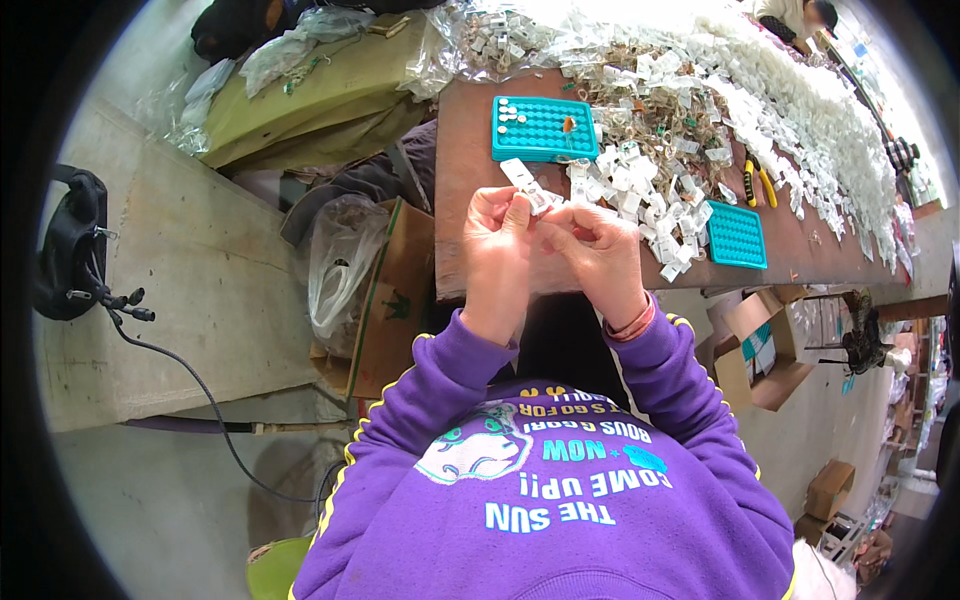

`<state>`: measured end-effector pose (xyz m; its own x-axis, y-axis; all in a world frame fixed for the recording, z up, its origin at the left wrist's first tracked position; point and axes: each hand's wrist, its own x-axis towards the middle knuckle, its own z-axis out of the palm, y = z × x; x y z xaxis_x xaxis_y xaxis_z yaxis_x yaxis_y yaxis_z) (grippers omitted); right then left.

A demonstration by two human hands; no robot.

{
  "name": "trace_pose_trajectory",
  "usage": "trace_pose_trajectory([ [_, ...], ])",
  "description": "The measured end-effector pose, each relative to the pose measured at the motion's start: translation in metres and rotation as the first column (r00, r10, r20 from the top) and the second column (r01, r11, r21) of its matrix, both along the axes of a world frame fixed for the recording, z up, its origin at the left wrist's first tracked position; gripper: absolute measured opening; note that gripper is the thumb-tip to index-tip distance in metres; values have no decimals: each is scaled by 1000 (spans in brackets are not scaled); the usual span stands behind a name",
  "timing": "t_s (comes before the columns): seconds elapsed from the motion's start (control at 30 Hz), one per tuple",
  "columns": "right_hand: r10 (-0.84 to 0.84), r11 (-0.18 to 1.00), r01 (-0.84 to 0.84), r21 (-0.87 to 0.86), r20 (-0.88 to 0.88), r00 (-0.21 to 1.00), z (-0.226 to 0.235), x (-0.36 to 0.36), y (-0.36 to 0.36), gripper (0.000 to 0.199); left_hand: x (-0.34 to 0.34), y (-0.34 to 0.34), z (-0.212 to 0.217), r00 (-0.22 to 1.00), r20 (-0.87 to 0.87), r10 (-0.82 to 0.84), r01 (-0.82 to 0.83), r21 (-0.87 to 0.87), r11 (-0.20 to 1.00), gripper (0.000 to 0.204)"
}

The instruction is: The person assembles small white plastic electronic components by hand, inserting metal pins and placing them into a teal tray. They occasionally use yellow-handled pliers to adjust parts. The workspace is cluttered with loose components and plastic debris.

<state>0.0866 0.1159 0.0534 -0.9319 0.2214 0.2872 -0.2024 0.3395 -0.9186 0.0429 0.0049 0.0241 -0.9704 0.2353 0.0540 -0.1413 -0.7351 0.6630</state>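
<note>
Above the table's near edge my two hands meet, fingertips almost touching. My left hand [496,245] pinches a small white card or tag [518,175] that sticks up past the fingers, with a clear bit beside it. My right hand [603,250] is closed too, its thumb and forefinger pressed together at the lower end of that piece; what they grip is too small to tell. Just beyond the hands lies a teal tray [540,150] with rows of round hollows, several white discs and an orange-brown piece on it. To the right is a pile of small white tags [650,195].
A second teal tray [736,236] lies at the right, near yellow-and-black pliers [758,184]. Masses of clear small packets [800,130] cover the far table [462,140]. A cardboard box [385,300] with a plastic bag stands at left. Another person [790,18] sits far right.
</note>
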Motion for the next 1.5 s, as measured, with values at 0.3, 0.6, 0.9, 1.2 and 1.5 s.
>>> trace_pose_trajectory([
  [0.3, -16, 991, 19, -130, 29, 999, -26, -11, -8, 11, -6, -2, -8, 981, 143, -129, 105, 163, 981, 17],
  [0.6, -80, 971, 89, 224, -47, 996, 4, -45, 42, 18, -60, 1, -13, 996, 87, 24, -51, 331, 942, 13],
  [0.9, -31, 513, -4, 858, 23, 999, 1, -140, 96, 24, -67, 1, -13, 970, 242, 10, -55, 178, 982, 11],
  [1.2, 261, 763, -308, 568, 165, 951, 18, -125, 79, 14, -72, -2, -22, 968, 249, -27, -37, 247, 968, 12],
  [1.5, 78, 579, -69, 813, 29, 997, -3, -169, 58, 18, -78, 1, -32, 970, 241, -32, -8, 164, 986, 14],
])
